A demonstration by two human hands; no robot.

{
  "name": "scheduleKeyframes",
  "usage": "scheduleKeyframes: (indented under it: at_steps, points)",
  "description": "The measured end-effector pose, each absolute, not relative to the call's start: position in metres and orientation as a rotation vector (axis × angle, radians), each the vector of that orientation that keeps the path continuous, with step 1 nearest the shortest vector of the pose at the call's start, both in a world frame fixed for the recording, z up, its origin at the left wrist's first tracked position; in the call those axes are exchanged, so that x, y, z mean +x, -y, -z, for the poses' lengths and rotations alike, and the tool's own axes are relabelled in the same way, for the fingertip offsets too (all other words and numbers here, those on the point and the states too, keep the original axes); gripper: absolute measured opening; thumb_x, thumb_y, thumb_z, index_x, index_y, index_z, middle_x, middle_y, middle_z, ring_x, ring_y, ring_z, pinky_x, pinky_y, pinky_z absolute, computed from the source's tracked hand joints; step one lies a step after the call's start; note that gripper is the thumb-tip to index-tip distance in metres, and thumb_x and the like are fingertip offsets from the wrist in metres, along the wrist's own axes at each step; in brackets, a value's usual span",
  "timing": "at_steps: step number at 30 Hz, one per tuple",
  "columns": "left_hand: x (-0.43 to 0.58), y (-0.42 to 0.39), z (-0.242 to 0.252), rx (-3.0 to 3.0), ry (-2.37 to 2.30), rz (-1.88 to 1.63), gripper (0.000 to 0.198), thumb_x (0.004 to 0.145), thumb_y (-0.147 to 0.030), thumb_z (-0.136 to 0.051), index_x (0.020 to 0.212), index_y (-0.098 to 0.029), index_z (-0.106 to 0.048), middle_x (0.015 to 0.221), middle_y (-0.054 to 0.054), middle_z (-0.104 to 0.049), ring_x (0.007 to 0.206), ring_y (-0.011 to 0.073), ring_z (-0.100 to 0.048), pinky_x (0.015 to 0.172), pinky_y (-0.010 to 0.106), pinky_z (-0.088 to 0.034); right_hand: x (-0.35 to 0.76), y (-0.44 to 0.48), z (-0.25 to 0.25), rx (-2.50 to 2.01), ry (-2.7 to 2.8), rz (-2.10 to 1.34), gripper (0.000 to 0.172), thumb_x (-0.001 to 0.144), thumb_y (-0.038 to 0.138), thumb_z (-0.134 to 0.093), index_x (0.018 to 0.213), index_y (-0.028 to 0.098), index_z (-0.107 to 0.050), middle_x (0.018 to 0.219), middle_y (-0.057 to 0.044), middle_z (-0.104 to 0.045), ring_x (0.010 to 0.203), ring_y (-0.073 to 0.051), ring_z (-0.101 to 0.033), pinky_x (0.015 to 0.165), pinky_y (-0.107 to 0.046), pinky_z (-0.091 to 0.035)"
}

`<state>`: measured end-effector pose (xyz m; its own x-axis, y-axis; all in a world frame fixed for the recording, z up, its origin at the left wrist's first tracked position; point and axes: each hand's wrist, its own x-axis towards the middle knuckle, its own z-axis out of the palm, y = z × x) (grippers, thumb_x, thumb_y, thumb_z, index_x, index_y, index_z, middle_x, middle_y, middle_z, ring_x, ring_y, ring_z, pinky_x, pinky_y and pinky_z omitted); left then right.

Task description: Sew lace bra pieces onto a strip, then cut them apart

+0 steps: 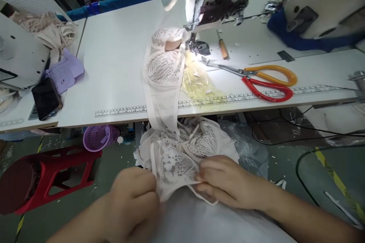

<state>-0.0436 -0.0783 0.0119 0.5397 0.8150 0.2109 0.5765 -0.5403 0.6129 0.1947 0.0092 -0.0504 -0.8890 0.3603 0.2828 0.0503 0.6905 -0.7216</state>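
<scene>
A chain of white lace bras runs from the sewing machine over the table edge to my lap. One lace bra (164, 68) lies on the table with its top end beside the presser foot (193, 43). Below the edge hangs another lace bra (175, 161), its hem stretched between my hands. My left hand (135, 201), slightly blurred, is closed at the left end of this hem; its fingertips are hidden. On the right, my right hand (224, 182) pinches the hem between thumb and fingers, with a thin white strap looping below.
Scissors (266, 79) with orange and red handles lie right of the needle, near a wooden-handled awl (222, 47). A phone (46, 98) and purple paper (65, 72) sit at left. Below stand a red stool (54, 182) and a purple basket (98, 138).
</scene>
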Motion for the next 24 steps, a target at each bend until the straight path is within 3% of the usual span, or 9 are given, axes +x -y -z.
scheduleKeyframes:
  at_steps: [3,7,15,24]
  points:
    - [-0.043,0.064,-0.028,2.56,-1.289,-0.649,0.014,0.073,-0.005,-0.054,0.069,-0.018,-0.05,0.065,0.004,-0.053,0.058,0.0164,-0.047,0.052,0.03,-0.04,0.193,-0.014,0.052,-0.353,2.403,-0.897,0.031,0.093,0.04,-0.041,0.102,0.015,-0.055,0.086,-0.008,-0.06,0.073,-0.015,-0.057,0.063,-0.025,-0.046]
    - [-0.041,0.059,-0.032,2.509,-1.269,-0.731,0.015,0.073,-0.003,-0.053,0.071,-0.018,-0.05,0.08,0.007,-0.061,0.079,0.0203,-0.059,0.071,0.034,-0.053,0.198,-0.012,0.054,-0.294,2.323,-0.794,0.029,0.085,0.046,-0.055,0.088,0.017,-0.056,0.107,-0.013,-0.055,0.095,-0.02,-0.055,0.081,-0.034,-0.047]
    - [-0.043,0.063,-0.026,2.335,-1.32,-0.743,0.016,0.075,-0.003,-0.048,0.075,-0.019,-0.049,0.089,0.008,-0.068,0.078,0.0152,-0.066,0.066,0.022,-0.055,0.188,-0.008,0.058,-0.506,2.388,-0.954,0.015,0.085,0.03,-0.056,0.079,0.017,-0.057,0.098,-0.01,-0.061,0.09,-0.018,-0.057,0.078,-0.033,-0.048]
    - [-0.055,0.068,-0.027,2.227,-1.396,-0.831,0.018,0.076,-0.002,-0.047,0.077,-0.018,-0.054,0.083,0.006,-0.069,0.075,0.0157,-0.066,0.062,0.023,-0.056,0.184,-0.012,0.045,-0.502,2.246,-0.979,0.013,0.087,0.019,-0.053,0.075,0.017,-0.055,0.079,-0.005,-0.065,0.071,-0.014,-0.057,0.067,-0.028,-0.046]
